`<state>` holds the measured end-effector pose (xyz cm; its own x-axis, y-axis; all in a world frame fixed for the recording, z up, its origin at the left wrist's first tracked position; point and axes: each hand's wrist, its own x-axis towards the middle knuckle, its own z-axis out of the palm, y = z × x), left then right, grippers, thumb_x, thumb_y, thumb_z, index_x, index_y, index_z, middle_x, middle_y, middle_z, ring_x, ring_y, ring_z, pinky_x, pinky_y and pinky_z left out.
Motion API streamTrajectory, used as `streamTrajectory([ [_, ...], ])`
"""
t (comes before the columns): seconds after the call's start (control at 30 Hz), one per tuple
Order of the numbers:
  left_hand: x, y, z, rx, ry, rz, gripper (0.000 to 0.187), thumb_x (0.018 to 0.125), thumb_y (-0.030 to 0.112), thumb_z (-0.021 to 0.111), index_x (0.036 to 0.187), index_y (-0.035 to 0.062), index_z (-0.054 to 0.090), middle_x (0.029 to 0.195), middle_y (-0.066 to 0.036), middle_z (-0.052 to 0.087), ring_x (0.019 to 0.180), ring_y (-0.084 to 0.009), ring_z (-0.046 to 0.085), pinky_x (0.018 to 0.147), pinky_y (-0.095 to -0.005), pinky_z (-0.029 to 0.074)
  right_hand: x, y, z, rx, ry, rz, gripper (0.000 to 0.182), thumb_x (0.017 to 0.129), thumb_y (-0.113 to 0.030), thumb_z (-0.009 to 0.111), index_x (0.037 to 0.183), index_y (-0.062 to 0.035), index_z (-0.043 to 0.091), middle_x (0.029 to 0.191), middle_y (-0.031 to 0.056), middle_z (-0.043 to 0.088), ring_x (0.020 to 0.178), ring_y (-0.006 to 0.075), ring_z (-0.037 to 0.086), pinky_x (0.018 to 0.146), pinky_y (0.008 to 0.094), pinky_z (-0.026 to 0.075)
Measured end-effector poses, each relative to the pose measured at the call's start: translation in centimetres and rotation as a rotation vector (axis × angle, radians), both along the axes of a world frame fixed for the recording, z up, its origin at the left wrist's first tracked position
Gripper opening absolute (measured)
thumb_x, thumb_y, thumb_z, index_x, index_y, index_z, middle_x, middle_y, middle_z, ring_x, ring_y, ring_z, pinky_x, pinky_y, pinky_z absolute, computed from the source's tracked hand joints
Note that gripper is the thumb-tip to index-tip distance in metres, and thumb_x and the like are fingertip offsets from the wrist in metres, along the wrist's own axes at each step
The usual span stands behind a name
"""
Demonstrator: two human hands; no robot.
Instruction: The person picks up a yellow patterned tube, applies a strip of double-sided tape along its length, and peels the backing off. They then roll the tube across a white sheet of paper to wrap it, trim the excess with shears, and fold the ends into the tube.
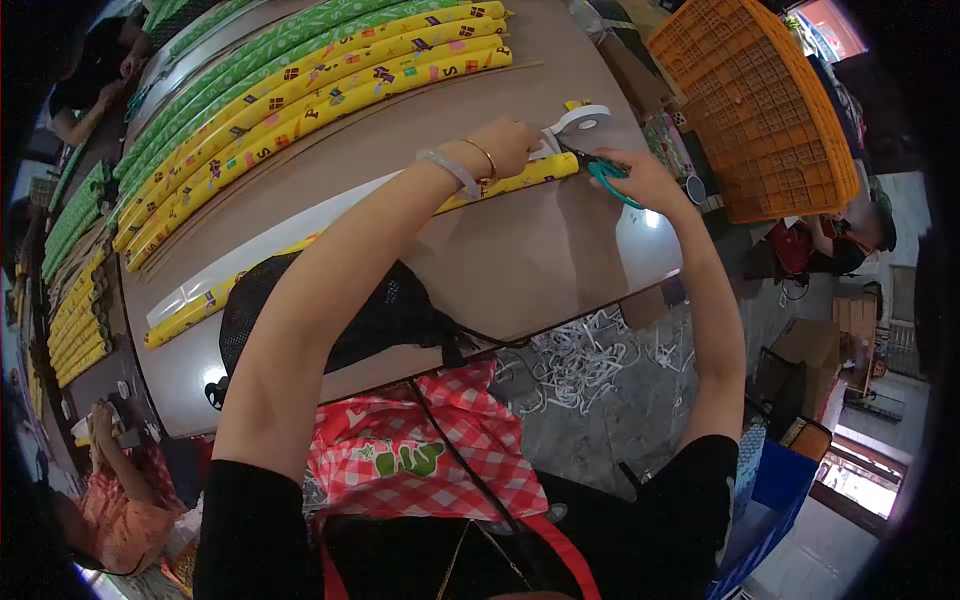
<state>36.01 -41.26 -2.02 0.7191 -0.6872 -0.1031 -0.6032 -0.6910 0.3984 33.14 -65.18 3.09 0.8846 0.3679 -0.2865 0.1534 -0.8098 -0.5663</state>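
Observation:
A long roll of yellow printed wrapping paper (535, 177) lies across the table in front of me, with a white sheet edge along it. My left hand (508, 146) is closed above the roll near its right end, fingers pinched at a strip of white tape. Just beyond, a roll of white tape (582, 119) rests on the table. My right hand (648, 181) grips scissors with teal handles (612, 184), their dark blades pointing left at the end of the yellow roll. A black mesh bag (385, 320) sits under my left forearm.
Finished-looking yellow rolls (400, 68) and green rolls (250, 62) lie side by side at the table's far left. An orange plastic crate (755, 110) stands beyond the right end. White scraps (585, 365) litter the floor. Other people work at left, one with hands (103, 425) near another table.

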Motion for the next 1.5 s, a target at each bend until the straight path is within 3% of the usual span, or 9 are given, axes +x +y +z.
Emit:
streamTrajectory([
  [0.13,0.2,0.0,-0.3,0.034,0.056,0.017,0.028,0.084,0.016,0.050,0.108,0.0059,0.060,0.121,-0.008,0.055,0.099,-0.0325,0.055,0.088,-0.0400,0.044,0.0,0.2,0.2,-0.023,0.019,0.009,0.049,0.075,-0.027,0.070,0.116,-0.0019,0.056,0.099,0.0116,0.063,0.085,0.0158,0.058,0.078,0.0274,0.045],
  [0.2,-0.1,0.2,-0.2,-0.154,-0.092,-0.023,0.022,0.079,0.009,0.049,0.096,0.0042,0.062,0.092,-0.018,0.062,0.088,-0.0345,0.059,0.077,-0.0419,0.047,0.1,0.0,-0.1,-0.008,-0.027,0.028,0.049,0.076,-0.026,0.070,0.116,-0.0020,0.056,0.096,0.0106,0.064,0.083,0.0150,0.058,0.077,0.0269,0.045],
  [0.23,-0.3,0.1,0.2,-0.153,-0.092,-0.022,0.022,0.079,0.009,0.049,0.096,0.0042,0.062,0.092,-0.018,0.062,0.088,-0.0345,0.059,0.077,-0.0419,0.047,0.1,0.0,-0.1,-0.008,-0.027,0.029,0.049,0.076,-0.026,0.070,0.116,-0.0020,0.056,0.096,0.0106,0.064,0.083,0.0150,0.058,0.077,0.0269,0.045],
  [0.3,-0.4,-0.2,1.1,0.059,0.003,0.033,0.030,0.084,0.015,0.051,0.110,0.0054,0.059,0.110,-0.011,0.060,0.094,-0.0332,0.057,0.086,-0.0401,0.044,0.0,0.1,0.0,-0.040,-0.017,-0.002,0.048,0.076,-0.025,0.070,0.116,-0.0021,0.056,0.095,0.0106,0.064,0.082,0.0145,0.058,0.077,0.0264,0.045],
  [0.57,0.0,0.1,-0.2,-0.068,-0.004,0.009,0.029,0.083,0.014,0.051,0.109,0.0047,0.059,0.111,-0.011,0.060,0.095,-0.0339,0.057,0.085,-0.0408,0.045,0.4,-0.5,-0.9,-0.011,0.001,0.007,0.046,0.078,-0.022,0.068,0.117,-0.0023,0.056,0.099,0.0115,0.064,0.086,0.0142,0.059,0.079,0.0264,0.045],
  [0.67,-0.8,-0.2,2.2,0.112,0.057,0.020,0.030,0.083,0.012,0.050,0.111,0.0057,0.057,0.120,-0.011,0.054,0.100,-0.0324,0.055,0.089,-0.0393,0.043,0.2,-0.3,-0.7,-0.001,-0.008,0.011,0.045,0.078,-0.021,0.067,0.118,-0.0022,0.056,0.101,0.0116,0.064,0.088,0.0143,0.059,0.080,0.0267,0.045],
  [1.1,-0.7,0.1,0.6,-0.100,-0.070,-0.001,0.029,0.077,0.006,0.050,0.103,0.0043,0.061,0.101,-0.016,0.060,0.094,-0.0318,0.059,0.082,-0.0384,0.047,0.0,0.3,0.3,-0.087,0.001,0.000,0.045,0.078,-0.022,0.068,0.117,-0.0027,0.056,0.096,0.0093,0.066,0.084,0.0134,0.060,0.075,0.0264,0.047],
  [1.17,-0.2,-0.1,-0.3,-0.071,0.018,0.024,0.023,0.083,0.011,0.048,0.103,0.0053,0.059,0.118,-0.010,0.056,0.099,-0.0324,0.055,0.091,-0.0398,0.041,-0.1,0.5,0.6,-0.056,0.018,0.010,0.045,0.078,-0.022,0.068,0.117,-0.0028,0.056,0.095,0.0093,0.066,0.083,0.0132,0.060,0.074,0.0265,0.047],
  [1.5,-0.2,-0.1,0.5,0.049,-0.015,-0.034,0.024,0.083,0.012,0.046,0.102,0.0056,0.060,0.121,-0.010,0.055,0.101,-0.0307,0.055,0.090,-0.0384,0.041,0.1,0.3,0.5,-0.048,0.042,-0.043,0.043,0.076,-0.022,0.069,0.114,-0.0046,0.058,0.092,0.0084,0.065,0.085,0.0139,0.060,0.072,0.0266,0.046],
])
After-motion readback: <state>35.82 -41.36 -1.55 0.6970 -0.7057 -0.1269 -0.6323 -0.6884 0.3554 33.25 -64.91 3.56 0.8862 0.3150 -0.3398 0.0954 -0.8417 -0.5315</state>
